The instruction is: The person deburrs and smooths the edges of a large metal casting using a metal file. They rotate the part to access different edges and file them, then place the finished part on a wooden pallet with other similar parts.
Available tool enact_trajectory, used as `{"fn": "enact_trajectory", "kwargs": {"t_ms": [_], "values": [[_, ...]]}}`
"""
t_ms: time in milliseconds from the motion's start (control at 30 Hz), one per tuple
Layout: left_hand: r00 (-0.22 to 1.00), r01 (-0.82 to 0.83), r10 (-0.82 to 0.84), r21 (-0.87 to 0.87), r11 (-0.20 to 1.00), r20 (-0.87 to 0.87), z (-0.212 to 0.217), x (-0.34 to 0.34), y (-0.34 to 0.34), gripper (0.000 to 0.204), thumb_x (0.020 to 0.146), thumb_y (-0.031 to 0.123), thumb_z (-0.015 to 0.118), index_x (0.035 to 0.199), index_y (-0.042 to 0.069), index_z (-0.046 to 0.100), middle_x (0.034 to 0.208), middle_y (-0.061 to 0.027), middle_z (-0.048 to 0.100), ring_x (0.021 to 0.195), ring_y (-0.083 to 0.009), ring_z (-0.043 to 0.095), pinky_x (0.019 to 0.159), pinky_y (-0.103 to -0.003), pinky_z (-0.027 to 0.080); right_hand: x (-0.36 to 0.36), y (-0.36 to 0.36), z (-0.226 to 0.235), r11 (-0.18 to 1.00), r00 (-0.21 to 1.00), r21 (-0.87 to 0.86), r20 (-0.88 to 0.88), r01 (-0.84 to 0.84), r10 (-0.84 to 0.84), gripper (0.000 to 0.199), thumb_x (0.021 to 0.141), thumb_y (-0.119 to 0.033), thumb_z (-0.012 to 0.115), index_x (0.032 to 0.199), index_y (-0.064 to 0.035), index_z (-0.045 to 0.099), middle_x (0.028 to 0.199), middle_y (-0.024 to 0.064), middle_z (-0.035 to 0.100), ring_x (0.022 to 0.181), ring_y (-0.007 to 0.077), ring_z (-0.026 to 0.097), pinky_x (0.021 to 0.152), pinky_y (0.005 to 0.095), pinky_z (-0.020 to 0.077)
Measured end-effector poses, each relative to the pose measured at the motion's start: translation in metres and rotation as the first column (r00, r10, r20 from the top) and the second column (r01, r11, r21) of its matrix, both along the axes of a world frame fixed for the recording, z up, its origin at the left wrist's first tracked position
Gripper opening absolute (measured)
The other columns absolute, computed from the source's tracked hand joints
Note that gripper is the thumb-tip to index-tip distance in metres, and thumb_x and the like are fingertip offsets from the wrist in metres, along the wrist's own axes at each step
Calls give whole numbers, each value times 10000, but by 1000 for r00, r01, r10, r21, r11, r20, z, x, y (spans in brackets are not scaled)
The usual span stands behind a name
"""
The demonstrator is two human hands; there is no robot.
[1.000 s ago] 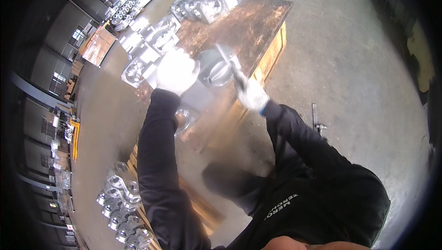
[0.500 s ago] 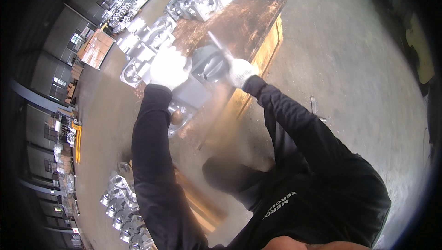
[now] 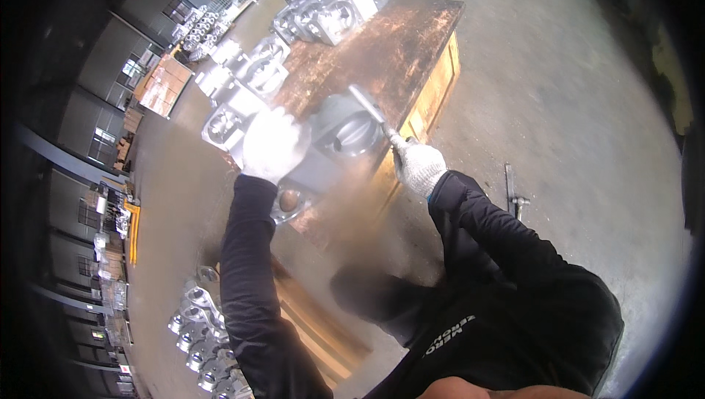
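Note:
A large silver-grey metal casting (image 3: 316, 171) with a round, slotted boss lies at the near end of the brown worktable (image 3: 382, 43). My left hand (image 3: 273, 146), in a white glove, rests against the casting's left side; glare washes out its fingers. In its white glove, my right hand (image 3: 422, 168) is closed round a long, flat metal file (image 3: 371, 109). The file slants up and left, its blade beside the round boss; whether it touches the metal cannot be told. A brown, ball-like thing (image 3: 289, 200) shows in an opening at the casting's near end.
More silver castings (image 3: 253, 76) stand along the table's left side, others (image 3: 334, 2) at its far end. Several metal parts (image 3: 202, 340) lie at lower left by a wooden crate (image 3: 316, 333). A metal tool (image 3: 512, 193) lies on the floor at right.
My right hand has moved right and down with the file, drawing it back toward me. My left hand stays at the casting. The whole view has shifted slightly.

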State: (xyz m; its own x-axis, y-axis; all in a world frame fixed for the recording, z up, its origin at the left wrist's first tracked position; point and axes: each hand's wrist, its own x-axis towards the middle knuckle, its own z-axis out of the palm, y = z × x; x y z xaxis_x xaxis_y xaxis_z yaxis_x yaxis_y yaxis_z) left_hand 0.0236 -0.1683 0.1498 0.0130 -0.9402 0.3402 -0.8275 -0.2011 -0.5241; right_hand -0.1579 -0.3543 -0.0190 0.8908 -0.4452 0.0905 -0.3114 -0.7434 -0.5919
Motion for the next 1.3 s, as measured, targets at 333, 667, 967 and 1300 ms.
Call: {"fn": "enact_trajectory", "kwargs": {"t_ms": [333,667,967,1300], "values": [[1000,4,-4,3,1000,-24,7,-10,-6,194,862,218,731,758,55,732,832,-90,700,970,-287,668,974,-413,507,1,-12,-4,996,979,-90,203,10,9,690,946,-129,562,1609,-139,372,872,202,703,825,377,712,737,480,570],[610,-771,452,-354,530,-651,32,7,31,508,1006,380,624,1348,5,645,1306,-209,635,1212,-375,612,1077,-456,455,19,-84,-39,950,821,57,521,-307,235,618,912,-127,584,1525,-179,522,1080,235,734,944,410,727,836,448,582],[267,-818,-303,-381,431,-915,19,11,22,454,950,289,714,1230,-67,672,1118,-162,721,955,-233,709,841,-364,563,19,-129,-17,917,828,-33,417,-398,375,407,1040,-128,574,1441,-62,595,1215,266,700,1104,334,724,930,391,590],[325,-792,-290,-427,436,-900,12,26,29,228,947,178,711,1064,-17,733,1013,-99,733,896,-180,683,828,-336,537,30,-128,-9,643,784,489,540,-589,307,445,1075,-66,517,1512,15,499,1433,182,644,1315,193,603,1124,342,467]]}}
